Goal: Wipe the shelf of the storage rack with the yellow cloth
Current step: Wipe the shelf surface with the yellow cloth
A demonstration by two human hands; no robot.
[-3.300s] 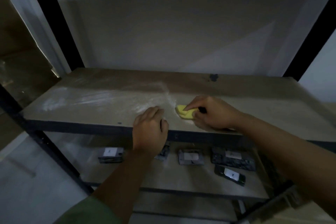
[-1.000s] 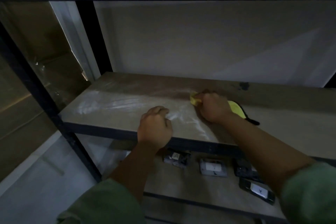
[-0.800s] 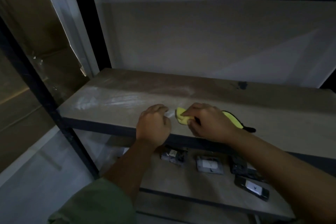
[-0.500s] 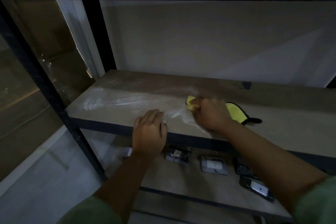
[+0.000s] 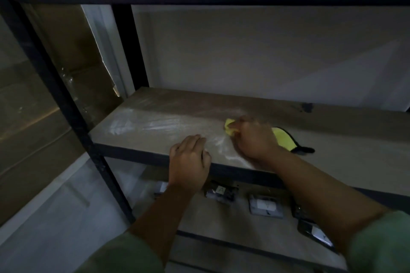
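The shelf [image 5: 332, 157] of the storage rack [image 5: 73, 117] is seen from above and in front, in dim light, with pale wet streaks [image 5: 155, 124] spread across its left half. The yellow cloth [image 5: 281, 137] lies on the shelf near the middle, between the near edge and the shadowed far strip. It is gripped by the right hand [image 5: 255, 139], whose fingers are curled over its bunched left end, a small yellow fold [image 5: 229, 129] showing just past the knuckles. The rest of the cloth trails out to the right of the hand, and a dark tab [image 5: 305, 149] at its right tip rests on the shelf.

The left hand [image 5: 188, 166] is laid on the near edge of the shelf, just left of the right hand and apart from the cloth. Its fingers are loosely bent over the board and nothing is held in them. Green sleeves are seen at both forearms.

A small dark mark [image 5: 307, 107] is seen on the far right part of the shelf. The lower shelf [image 5: 221, 224] carries a row of small dark packets with white labels: one [image 5: 219, 190] just below the left wrist, one [image 5: 265, 206] to its right, and another [image 5: 315, 234] at the near right, partly hidden by the right forearm. What is inside the packets cannot be told. Brown cardboard boxes [image 5: 73, 55] are stacked to the left of the rack, behind its black upright.
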